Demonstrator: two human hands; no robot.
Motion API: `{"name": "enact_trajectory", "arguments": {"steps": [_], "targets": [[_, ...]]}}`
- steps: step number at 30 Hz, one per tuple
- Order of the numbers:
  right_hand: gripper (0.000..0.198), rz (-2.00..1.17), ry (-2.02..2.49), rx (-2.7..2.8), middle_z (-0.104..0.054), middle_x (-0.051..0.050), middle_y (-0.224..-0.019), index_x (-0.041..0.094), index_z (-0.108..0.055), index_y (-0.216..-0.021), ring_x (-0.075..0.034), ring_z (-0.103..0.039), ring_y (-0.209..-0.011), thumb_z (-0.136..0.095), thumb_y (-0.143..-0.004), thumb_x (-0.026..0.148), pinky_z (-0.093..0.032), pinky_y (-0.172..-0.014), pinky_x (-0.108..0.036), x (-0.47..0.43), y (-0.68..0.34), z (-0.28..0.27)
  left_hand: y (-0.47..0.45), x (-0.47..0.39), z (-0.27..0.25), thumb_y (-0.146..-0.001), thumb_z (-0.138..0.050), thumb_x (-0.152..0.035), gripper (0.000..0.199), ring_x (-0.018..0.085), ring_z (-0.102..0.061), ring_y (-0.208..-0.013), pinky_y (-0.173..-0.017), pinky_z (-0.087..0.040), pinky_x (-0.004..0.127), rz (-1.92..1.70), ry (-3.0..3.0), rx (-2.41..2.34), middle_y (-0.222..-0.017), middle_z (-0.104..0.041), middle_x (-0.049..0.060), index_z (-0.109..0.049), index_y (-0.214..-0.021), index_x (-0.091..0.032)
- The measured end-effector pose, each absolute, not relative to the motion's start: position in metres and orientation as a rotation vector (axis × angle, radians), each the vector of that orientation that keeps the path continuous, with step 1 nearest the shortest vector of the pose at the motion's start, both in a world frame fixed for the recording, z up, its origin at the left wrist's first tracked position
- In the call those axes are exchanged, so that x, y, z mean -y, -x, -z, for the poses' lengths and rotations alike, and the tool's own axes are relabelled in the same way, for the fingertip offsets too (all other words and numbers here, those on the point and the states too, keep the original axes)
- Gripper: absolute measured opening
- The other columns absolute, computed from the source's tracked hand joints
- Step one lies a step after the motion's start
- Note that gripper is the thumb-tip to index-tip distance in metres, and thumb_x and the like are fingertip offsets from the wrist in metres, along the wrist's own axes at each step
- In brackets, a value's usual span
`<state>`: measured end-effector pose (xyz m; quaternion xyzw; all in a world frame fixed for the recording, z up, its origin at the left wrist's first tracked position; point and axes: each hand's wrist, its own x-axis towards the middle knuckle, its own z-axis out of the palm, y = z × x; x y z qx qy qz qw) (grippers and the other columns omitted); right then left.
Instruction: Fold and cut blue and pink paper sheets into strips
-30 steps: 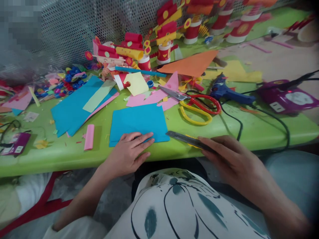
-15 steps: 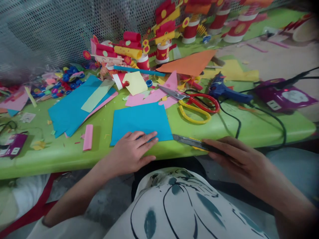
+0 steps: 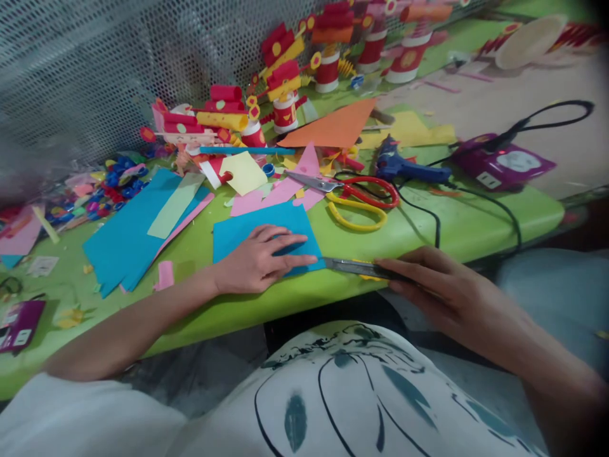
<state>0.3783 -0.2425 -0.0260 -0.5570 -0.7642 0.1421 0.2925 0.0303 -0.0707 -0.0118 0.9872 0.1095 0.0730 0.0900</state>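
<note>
A blue sheet of paper (image 3: 295,219) lies on the green table near its front edge. My left hand (image 3: 266,259) rests flat over its lower part with the fingers spread, pressing on it. My right hand (image 3: 428,282) is closed around a utility knife (image 3: 352,266). The knife's grey tip touches or nearly touches the sheet's lower right corner, close to my left fingertips. Behind the knife, scissors (image 3: 359,222) with one red and one yellow handle loop lie with their blades over pink paper scraps (image 3: 271,195).
A blue glue gun (image 3: 409,168) and a purple power socket (image 3: 507,164) with black cables sit to the right. More blue paper (image 3: 124,228) and a pink roll (image 3: 165,275) lie left. Red and white paper-cup figures (image 3: 285,114) stand at the back before a perforated panel (image 3: 118,63).
My left hand has slid right and further up over the blue sheet. The knife tip stays by the sheet's corner. The camera view has shifted and tilted.
</note>
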Motion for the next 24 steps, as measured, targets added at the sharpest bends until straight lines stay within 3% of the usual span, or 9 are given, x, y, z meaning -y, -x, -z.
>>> {"name": "enact_trajectory", "arguments": {"steps": [3, 9, 24], "targets": [[0.041, -0.353, 1.499, 2.033, -0.068, -0.006, -0.113, 0.034, -0.069, -0.148, -0.014, -0.071, -0.085, -0.062, -0.107, 0.038, -0.059, -0.068, -0.025, 0.245, -0.378, 0.029, -0.031, 0.073, 0.015, -0.112, -0.048, -0.022, 0.054, 0.032, -0.047, -0.156, -0.129, -0.033, 0.055, -0.138, -2.940, -0.295, -0.173, -0.053, 0.001, -0.059, -0.159, -0.045], [0.039, -0.353, 1.460, 2.066, -0.068, -0.007, -0.113, 0.028, -0.070, -0.146, -0.013, -0.073, -0.086, -0.061, -0.108, 0.034, -0.060, -0.070, -0.022, 0.249, -0.377, 0.021, -0.032, 0.070, 0.015, -0.115, -0.042, -0.029, 0.050, 0.029, -0.045, -0.158, -0.131, -0.027, 0.053, -0.086, -2.937, -0.307, -0.175, -0.050, -0.001, -0.057, -0.162, -0.039], [0.038, -0.341, 1.494, 2.006, -0.068, -0.008, -0.110, 0.026, -0.072, -0.144, -0.014, -0.072, -0.085, -0.062, -0.108, 0.034, -0.060, -0.070, -0.025, 0.259, -0.353, 0.021, -0.032, 0.070, 0.018, -0.115, -0.043, -0.031, 0.052, 0.030, -0.044, -0.157, -0.129, -0.029, 0.054, -0.114, -2.922, -0.307, -0.175, -0.050, -0.002, -0.053, -0.165, -0.044]]}}
